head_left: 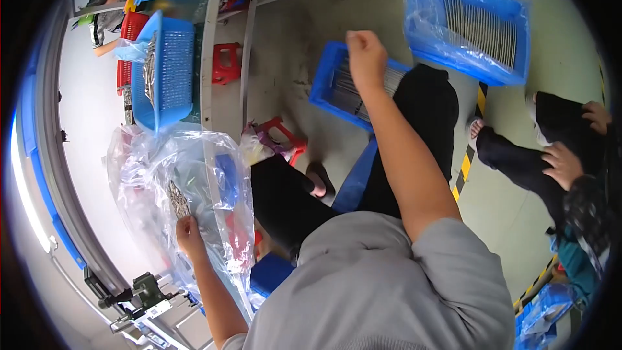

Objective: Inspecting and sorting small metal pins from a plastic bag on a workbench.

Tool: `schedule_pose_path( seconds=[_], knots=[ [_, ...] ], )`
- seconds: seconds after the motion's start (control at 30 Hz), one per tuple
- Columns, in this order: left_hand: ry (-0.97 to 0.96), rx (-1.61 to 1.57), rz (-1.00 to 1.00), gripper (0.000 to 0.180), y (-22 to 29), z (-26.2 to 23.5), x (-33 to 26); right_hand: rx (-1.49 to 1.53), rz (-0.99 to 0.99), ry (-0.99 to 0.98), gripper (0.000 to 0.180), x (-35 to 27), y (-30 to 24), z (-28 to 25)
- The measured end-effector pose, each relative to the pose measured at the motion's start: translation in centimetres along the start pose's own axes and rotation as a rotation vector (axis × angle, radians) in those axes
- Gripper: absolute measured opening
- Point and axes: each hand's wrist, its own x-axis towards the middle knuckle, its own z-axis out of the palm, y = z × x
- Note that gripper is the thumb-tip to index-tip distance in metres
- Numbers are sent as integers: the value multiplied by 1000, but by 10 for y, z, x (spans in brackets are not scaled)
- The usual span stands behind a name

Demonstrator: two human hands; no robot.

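My left hand (189, 233) holds a small bunch of thin metal pieces (177, 199) inside a large clear plastic bag (194, 175) at my left side. My right hand (365, 57) is stretched forward with the fingers closed, above a blue tray (327, 78) of thin metal rods on the floor by my knee. Whether it holds anything I cannot see. My legs in black trousers (427, 123) reach down to the floor.
A second blue tray (466, 19) lined with plastic and filled with metal rods lies further right. A blue mesh basket (170, 68) stands on the workbench at left, red stools (225, 63) under it. A seated person's hands and legs (564, 155) are at right. Another person (107, 16) sits far left.
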Motion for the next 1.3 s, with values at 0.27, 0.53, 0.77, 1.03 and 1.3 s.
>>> schedule_pose_path(
  seconds=[0.27,0.53,0.77,1.03,1.3],
  knots=[
    [-28,265,-15,33,31,12,-10,-9,507,-291,15,-29,116,41],
    [235,203,152,30,42,20,-18,-45,406,-359,11,-29,46,-52],
    [342,70,376,36,50,18,-26,116,482,-687,12,-89,3,-97],
    [345,-2,374,35,74,24,-27,127,479,-774,13,-123,1,-105],
    [383,-2,365,28,68,28,-28,2,526,-888,14,-141,-14,-95]
  ],
)
